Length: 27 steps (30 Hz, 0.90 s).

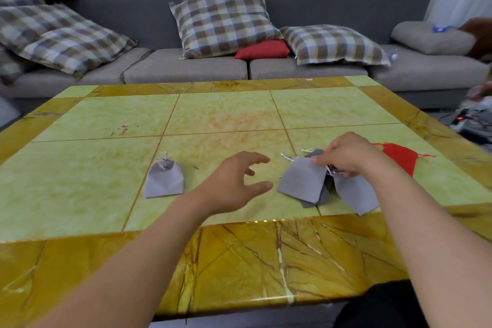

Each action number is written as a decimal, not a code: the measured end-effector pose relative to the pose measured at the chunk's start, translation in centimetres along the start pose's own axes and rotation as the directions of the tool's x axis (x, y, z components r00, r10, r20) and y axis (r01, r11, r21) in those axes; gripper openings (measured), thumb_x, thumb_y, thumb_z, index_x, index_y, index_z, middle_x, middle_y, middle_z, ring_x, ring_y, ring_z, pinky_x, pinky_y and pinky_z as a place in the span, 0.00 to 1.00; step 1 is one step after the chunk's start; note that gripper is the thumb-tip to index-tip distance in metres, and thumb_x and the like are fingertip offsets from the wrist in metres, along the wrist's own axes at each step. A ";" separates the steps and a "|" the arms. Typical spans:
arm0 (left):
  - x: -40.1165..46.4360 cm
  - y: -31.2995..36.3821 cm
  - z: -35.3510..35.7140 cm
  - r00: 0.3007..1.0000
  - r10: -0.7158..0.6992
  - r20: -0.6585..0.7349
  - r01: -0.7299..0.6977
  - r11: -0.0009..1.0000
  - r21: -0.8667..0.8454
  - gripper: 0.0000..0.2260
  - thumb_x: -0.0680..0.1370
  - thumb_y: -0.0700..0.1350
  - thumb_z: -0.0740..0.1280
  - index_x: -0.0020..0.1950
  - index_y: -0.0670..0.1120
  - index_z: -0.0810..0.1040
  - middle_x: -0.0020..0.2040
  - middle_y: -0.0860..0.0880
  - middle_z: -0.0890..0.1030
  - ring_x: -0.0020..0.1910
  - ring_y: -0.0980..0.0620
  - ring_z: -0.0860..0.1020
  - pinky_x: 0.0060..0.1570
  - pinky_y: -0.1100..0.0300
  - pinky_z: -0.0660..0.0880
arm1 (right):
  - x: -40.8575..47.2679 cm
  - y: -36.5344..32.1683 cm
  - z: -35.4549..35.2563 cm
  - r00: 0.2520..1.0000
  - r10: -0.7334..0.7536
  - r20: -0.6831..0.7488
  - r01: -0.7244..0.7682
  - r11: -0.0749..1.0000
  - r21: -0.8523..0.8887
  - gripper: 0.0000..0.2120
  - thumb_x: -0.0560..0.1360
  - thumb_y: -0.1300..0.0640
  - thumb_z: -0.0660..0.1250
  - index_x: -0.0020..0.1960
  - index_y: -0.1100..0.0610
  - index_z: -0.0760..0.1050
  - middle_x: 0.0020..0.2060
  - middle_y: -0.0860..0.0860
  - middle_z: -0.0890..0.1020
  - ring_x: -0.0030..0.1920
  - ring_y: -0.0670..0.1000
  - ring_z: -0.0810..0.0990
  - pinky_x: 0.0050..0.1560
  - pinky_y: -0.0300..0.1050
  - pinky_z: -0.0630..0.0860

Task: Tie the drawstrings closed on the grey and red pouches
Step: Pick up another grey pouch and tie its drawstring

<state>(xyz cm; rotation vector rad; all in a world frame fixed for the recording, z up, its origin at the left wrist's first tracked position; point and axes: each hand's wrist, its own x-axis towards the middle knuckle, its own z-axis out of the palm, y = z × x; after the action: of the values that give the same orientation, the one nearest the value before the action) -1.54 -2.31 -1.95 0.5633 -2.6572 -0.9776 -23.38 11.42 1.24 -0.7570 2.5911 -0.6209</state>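
One grey pouch (pixel 164 179) stands alone left of centre on the table, its neck gathered and its cord knotted. Right of it, several grey pouches lie overlapping in a pile (pixel 303 181), with pale cords sticking out at the top. My right hand (pixel 346 156) is over that pile and pinches the top of a grey pouch (pixel 355 193) that hangs toward the table's front edge. My left hand (pixel 234 181) hovers just left of the pile, fingers spread, holding nothing. A red pouch (pixel 399 157) lies flat behind my right wrist, its red cords loose.
The table (pixel 226 120) is tiled in yellow-green with an ochre border. Behind it runs a grey sofa (pixel 186 66) with checked cushions, a red cushion and a heap of clothes. Cables and clutter lie on the floor at the right.
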 end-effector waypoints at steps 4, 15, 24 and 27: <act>0.0 0.4 1.7 0.995 0.032 0.099 -0.037 0.998 0.049 0.28 0.76 0.56 0.71 0.75 0.56 0.66 0.72 0.55 0.69 0.63 0.53 0.74 0.56 0.60 0.74 | -1.0 -1.4 0.8 0.990 -0.103 0.092 0.118 0.977 -0.177 0.16 0.68 0.49 0.79 0.49 0.60 0.84 0.46 0.55 0.85 0.46 0.55 0.82 0.47 0.48 0.79; 0.7 -0.3 1.7 0.987 -0.158 -0.025 0.154 0.982 -0.109 0.36 0.76 0.49 0.73 0.78 0.54 0.58 0.52 0.52 0.80 0.48 0.51 0.81 0.46 0.60 0.76 | -1.6 -3.4 2.7 0.971 -0.226 0.081 0.150 0.837 0.526 0.07 0.77 0.56 0.70 0.53 0.58 0.81 0.50 0.55 0.83 0.49 0.54 0.84 0.44 0.46 0.84; 0.8 -0.9 0.9 0.974 -0.226 -0.019 0.224 0.973 -0.059 0.18 0.74 0.54 0.74 0.61 0.55 0.74 0.50 0.53 0.81 0.44 0.54 0.80 0.40 0.62 0.73 | -1.5 -2.7 1.8 0.988 0.043 0.147 -0.032 0.997 -0.074 0.14 0.67 0.59 0.80 0.47 0.66 0.82 0.31 0.58 0.84 0.24 0.51 0.77 0.32 0.42 0.77; 0.4 -0.6 1.4 0.978 -0.144 0.148 0.144 0.990 0.011 0.20 0.75 0.55 0.72 0.66 0.55 0.76 0.62 0.52 0.77 0.53 0.53 0.78 0.52 0.60 0.74 | -1.4 -2.9 2.4 0.986 0.025 0.166 0.009 0.980 -0.201 0.22 0.60 0.53 0.84 0.46 0.64 0.83 0.34 0.56 0.85 0.31 0.53 0.80 0.38 0.45 0.78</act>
<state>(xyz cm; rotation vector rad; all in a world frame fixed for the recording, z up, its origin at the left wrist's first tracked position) -2.28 -2.13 -3.28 0.7182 -2.7786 -1.1005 -19.95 9.30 1.06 -0.8228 2.5234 -0.2806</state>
